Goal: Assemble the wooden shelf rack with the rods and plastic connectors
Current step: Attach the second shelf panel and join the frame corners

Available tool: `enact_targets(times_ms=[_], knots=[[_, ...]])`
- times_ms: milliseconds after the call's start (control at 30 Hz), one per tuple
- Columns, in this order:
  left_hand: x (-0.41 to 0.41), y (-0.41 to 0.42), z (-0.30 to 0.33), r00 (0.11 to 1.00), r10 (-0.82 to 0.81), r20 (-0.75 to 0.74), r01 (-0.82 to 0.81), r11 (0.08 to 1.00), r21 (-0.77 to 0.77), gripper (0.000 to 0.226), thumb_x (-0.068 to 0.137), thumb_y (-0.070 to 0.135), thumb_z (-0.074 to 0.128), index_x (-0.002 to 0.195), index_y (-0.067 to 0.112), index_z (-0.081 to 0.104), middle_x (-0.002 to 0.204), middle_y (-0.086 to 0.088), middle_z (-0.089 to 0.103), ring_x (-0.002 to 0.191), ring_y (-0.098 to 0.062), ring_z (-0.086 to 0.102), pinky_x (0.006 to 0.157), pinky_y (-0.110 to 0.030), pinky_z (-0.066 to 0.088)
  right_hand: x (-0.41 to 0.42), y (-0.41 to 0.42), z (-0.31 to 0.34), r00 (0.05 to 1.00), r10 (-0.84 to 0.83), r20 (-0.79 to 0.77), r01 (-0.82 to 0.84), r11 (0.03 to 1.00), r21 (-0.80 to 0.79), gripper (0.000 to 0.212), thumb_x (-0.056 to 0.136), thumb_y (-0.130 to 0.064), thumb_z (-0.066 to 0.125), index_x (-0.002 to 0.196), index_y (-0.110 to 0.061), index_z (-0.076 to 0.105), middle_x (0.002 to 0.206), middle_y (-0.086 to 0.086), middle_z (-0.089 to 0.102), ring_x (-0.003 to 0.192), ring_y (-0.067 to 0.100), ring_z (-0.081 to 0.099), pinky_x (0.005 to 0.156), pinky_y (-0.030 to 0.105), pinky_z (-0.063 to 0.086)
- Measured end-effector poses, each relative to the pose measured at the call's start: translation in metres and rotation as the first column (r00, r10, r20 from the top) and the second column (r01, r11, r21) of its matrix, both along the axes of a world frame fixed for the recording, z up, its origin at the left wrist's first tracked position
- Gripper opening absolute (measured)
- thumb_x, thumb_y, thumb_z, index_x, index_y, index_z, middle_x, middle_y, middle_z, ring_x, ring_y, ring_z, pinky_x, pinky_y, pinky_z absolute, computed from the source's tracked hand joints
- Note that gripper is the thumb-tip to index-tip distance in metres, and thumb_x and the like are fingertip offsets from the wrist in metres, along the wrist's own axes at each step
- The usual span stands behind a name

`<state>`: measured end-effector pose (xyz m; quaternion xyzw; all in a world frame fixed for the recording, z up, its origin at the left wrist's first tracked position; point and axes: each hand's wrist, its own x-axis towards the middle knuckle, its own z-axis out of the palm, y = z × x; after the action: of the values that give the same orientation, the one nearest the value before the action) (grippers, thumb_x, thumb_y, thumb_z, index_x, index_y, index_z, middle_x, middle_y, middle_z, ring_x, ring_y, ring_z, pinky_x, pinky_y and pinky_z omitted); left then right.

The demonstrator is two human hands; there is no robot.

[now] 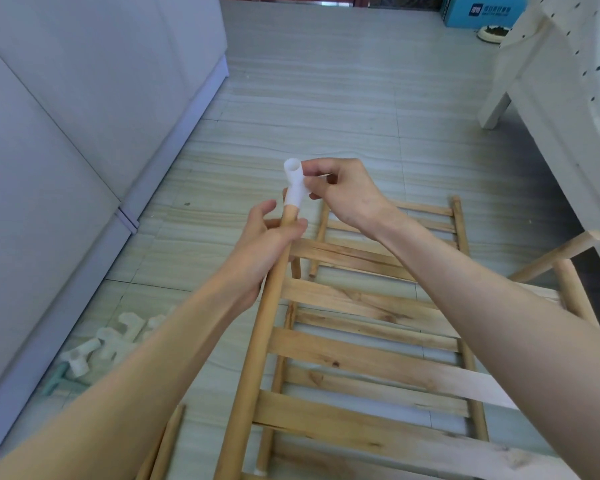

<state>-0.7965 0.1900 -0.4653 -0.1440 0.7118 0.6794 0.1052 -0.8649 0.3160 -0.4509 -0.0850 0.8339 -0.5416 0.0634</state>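
At the centre of the view, above the tiled floor, the left hand wraps its fingers and thumb around the side rod of a slatted shelf panel, gripping just below the rod's far end. This grip appears intended to steady the rod and hold its end up off the floor so that a fitting can be pressed on along the rod's axis. The right hand pinches the white plastic connector between fingertips and thumb at its right side; the connector sits over the rod tip, with the wood emerging from its lower sleeve. Whether the connector is fully seated cannot be determined. The connector is a translucent white multi-way fitting: one open round socket faces up and away, and a side branch lies under the right fingers. The panel consists of pale wooden slats fixed across round rods, with visible knots and grain. A second slatted panel lies flat on the floor beyond it, on the right. Spare connectors lie in a loose group on the floor at near left, beside the white cabinet, within reach for the remaining rod ends. Loose rods lie at the near edge.
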Motion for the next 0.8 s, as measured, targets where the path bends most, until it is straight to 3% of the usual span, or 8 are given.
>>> enact_targets(times_ms=[133, 233, 300, 367, 467, 567, 700, 800], knots=[[0.005, 0.003, -0.007, 0.999, 0.025, 0.040, -0.028, 0.998, 0.059, 0.075, 0.086, 0.024, 0.066, 0.145, 0.022, 0.019, 0.095, -0.002, 0.061, 0.057, -0.008, 0.060, 0.079, -0.038, 0.054, 0.000, -0.002, 0.005, 0.998, 0.057, 0.025, -0.058, 0.998, 0.022, 0.023, 0.093, -0.006, 0.051, 0.105, -0.014, 0.068, 0.099, 0.001, 0.067, 0.090, 0.015, 0.060, 0.092, 0.027, 0.049], [0.003, 0.006, -0.007, 1.000, 0.005, 0.026, -0.007, 0.997, 0.082, 0.074, 0.089, 0.020, 0.062, 0.147, 0.022, 0.016, 0.082, 0.003, 0.058, 0.054, -0.012, 0.053, 0.066, -0.035, 0.050, 0.001, -0.007, 0.006, 0.996, 0.085, 0.011, -0.086, 0.990, 0.109, 0.021, 0.092, -0.008, 0.051, 0.098, -0.021, 0.066, 0.096, -0.003, 0.068, 0.093, 0.018, 0.063, 0.104, 0.040, 0.039], [0.004, 0.004, -0.007, 0.999, -0.039, 0.007, 0.038, 0.994, 0.105, 0.059, 0.092, 0.028, 0.058, 0.143, 0.019, 0.028, 0.080, 0.004, 0.062, 0.057, -0.014, 0.049, 0.054, -0.029, 0.045, 0.003, -0.008, 0.006, 0.996, 0.089, 0.003, -0.089, 0.988, 0.123, 0.020, 0.093, -0.008, 0.051, 0.100, -0.020, 0.065, 0.095, -0.004, 0.067, 0.091, 0.017, 0.063, 0.106, 0.044, 0.036], [0.004, -0.001, -0.004, 0.998, -0.058, 0.002, 0.058, 0.988, 0.143, 0.038, 0.097, 0.042, 0.044, 0.130, 0.022, 0.045, 0.094, 0.003, 0.070, 0.054, -0.015, 0.050, 0.049, -0.025, 0.045, 0.005, -0.007, 0.006, 0.996, 0.086, 0.008, -0.086, 0.993, 0.083, 0.021, 0.093, -0.006, 0.050, 0.104, -0.014, 0.066, 0.097, -0.002, 0.065, 0.089, 0.017, 0.062, 0.102, 0.040, 0.041], [0.000, -0.014, -0.003, 0.996, -0.087, 0.004, 0.085, 0.981, 0.175, 0.036, 0.102, 0.042, 0.029, 0.120, 0.026, 0.055, 0.111, 0.000, 0.069, 0.068, -0.016, 0.059, 0.064, -0.037, 0.055, 0.009, -0.004, 0.008, 0.996, 0.089, 0.016, -0.089, 0.996, 0.011, 0.022, 0.093, -0.001, 0.049, 0.108, -0.004, 0.065, 0.099, 0.003, 0.063, 0.088, 0.015, 0.057, 0.090, 0.027, 0.050], [0.000, -0.023, -0.002, 0.992, -0.126, 0.020, 0.121, 0.978, 0.171, 0.037, 0.098, 0.036, 0.043, 0.127, 0.015, 0.051, 0.108, -0.002, 0.070, 0.088, -0.021, 0.062, 0.080, -0.044, 0.056, 0.010, -0.005, 0.010, 0.994, 0.104, 0.023, -0.104, 0.995, -0.002, 0.023, 0.093, 0.002, 0.048, 0.111, 0.000, 0.063, 0.100, 0.005, 0.061, 0.089, 0.014, 0.055, 0.081, 0.020, 0.050], [0.019, -0.019, -0.002, 0.977, -0.175, 0.124, 0.156, 0.977, 0.143, 0.046, 0.091, 0.049, 0.049, 0.118, 0.012, 0.054, 0.099, -0.008, 0.068, 0.080, -0.025, 0.070, 0.078, -0.041, 0.055, 0.011, -0.007, 0.012, 0.995, 0.093, 0.043, -0.093, 0.996, 0.004, 0.024, 0.094, 0.002, 0.047, 0.110, -0.003, 0.063, 0.100, 0.003, 0.061, 0.088, 0.013, 0.055, 0.084, 0.022, 0.050], [0.028, -0.010, -0.002, 0.983, -0.181, 0.017, 0.181, 0.983, -0.037, 0.042, 0.097, 0.048, 0.036, 0.105, 0.013, 0.057, 0.082, -0.002, 0.071, 0.058, -0.011, 0.062, 0.057, -0.024, 0.048, 0.013, -0.009, 0.015, 0.987, 0.149, 0.051, -0.152, 0.987, 0.056, 0.026, 0.093, 0.002, 0.044, 0.110, -0.005, 0.064, 0.093, -0.003, 0.061, 0.082, 0.007, 0.054, 0.081, 0.021, 0.050]])
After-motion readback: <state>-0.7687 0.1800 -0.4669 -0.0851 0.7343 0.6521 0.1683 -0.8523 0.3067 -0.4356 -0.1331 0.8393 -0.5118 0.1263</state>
